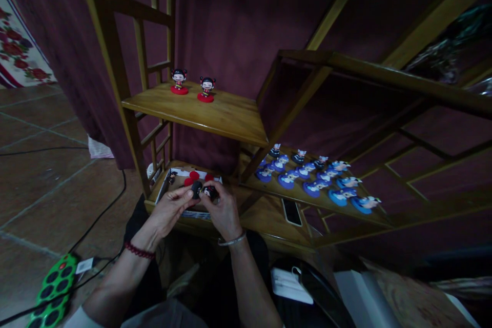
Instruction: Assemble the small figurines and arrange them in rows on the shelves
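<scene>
Left hand (169, 210), fingers (185, 195) on dark disc (196, 189), right hand (226, 212), fingers on figurine (208, 192)

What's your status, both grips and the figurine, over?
Left hand: grip on small dark round disc. Right hand: grip on small black-haired figurine. Shallow open white-walled box below.

Through my feed I see a dark red beaded bracelet (140, 251) on the left wrist (150, 236), a silvery bangle (232, 240), pale grey clothing (163, 314) and dark trousers (135, 221).
</scene>
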